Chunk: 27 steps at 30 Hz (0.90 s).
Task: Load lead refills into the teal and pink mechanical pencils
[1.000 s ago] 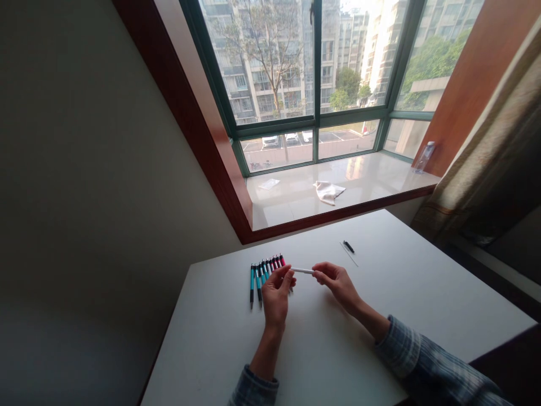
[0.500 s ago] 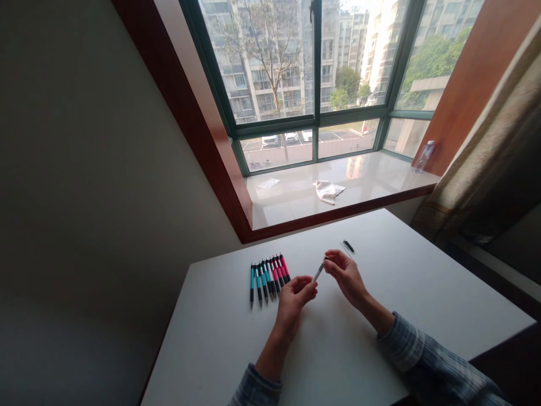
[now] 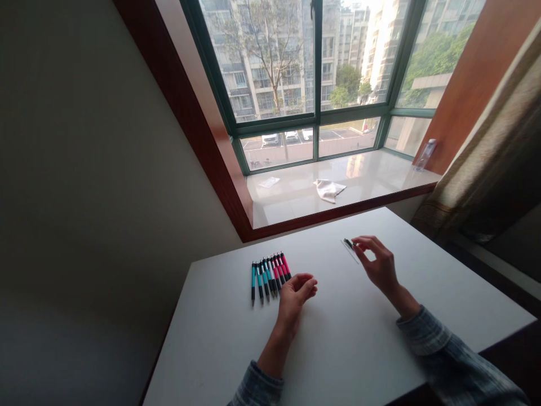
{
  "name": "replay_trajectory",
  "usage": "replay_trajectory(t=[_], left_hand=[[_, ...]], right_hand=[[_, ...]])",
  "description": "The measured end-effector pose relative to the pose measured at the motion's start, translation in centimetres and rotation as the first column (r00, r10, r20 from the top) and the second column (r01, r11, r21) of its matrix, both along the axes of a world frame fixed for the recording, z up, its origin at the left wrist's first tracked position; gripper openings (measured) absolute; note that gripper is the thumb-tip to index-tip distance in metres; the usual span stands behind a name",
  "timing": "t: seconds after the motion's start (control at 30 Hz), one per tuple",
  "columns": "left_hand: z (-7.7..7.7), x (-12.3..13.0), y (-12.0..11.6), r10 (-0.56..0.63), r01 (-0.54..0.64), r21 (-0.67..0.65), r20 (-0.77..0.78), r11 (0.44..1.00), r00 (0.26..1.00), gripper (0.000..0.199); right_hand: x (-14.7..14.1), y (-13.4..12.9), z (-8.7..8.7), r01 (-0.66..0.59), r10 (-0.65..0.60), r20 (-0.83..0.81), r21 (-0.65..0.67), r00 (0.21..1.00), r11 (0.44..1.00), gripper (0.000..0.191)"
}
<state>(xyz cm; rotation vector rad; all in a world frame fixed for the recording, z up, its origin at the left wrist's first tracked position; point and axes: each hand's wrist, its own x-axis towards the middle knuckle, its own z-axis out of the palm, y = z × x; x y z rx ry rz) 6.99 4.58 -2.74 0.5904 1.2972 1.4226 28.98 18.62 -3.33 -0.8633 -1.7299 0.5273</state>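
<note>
My left hand point(image 3: 297, 293) is held above the white table with thumb and fingers pinched together. Whatever sits between those fingertips, if anything, is hidden. Farther right, my right hand point(image 3: 377, 264) pinches at the near end of a short black pen part point(image 3: 349, 243). A thin white rod point(image 3: 350, 253), like a pen refill, lies on the table just beneath that part. Beside my left hand is a row of several click pens: turquoise pens point(image 3: 260, 279) on the left and pink-red pens point(image 3: 282, 265) on the right, all with black grips.
The white table point(image 3: 220, 338) reaches to the windowsill point(image 3: 287, 206). On the sill lie a crumpled white cloth point(image 3: 329, 190) and a flat white packet point(image 3: 269, 182). A clear plastic bottle point(image 3: 425, 155) stands by the right frame, near a curtain point(image 3: 477, 146).
My right hand has let go of the white pen tube and moved right to the black pen part. The tube no longer shows. My left hand has stayed in place.
</note>
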Motion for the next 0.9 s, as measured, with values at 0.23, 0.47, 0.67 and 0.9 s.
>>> replay_trajectory(t=[0.23, 0.47, 0.67, 0.9], left_hand=[[0.3, 0.0, -0.1, -0.029, 0.029, -0.003, -0.032, 1.000, 0.999, 0.038], [-0.1, -0.3, -0.1, -0.026, 0.026, -0.001, -0.052, 1.000, 0.998, 0.038], [0.0, -0.1, 0.0, -0.036, 0.036, -0.001, -0.061, 0.999, 0.998, 0.038], [-0.1, -0.1, 0.0, -0.032, 0.032, 0.012, -0.061, 0.999, 0.998, 0.037]], right_hand=[[6.9, 3.6, -3.3, -0.145, 0.051, 0.492, 0.156, 0.869, 0.977, 0.022], [7.4, 3.2, -4.9, -0.156, 0.099, 0.579, 0.048, 0.810, 0.987, 0.021], [6.2, 3.5, -4.8, -0.024, 0.019, 0.536, 0.001, 0.844, 1.000, 0.021], [5.0, 3.3, -4.8, 0.026, -0.002, 0.524, -0.038, 0.852, 0.999, 0.019]])
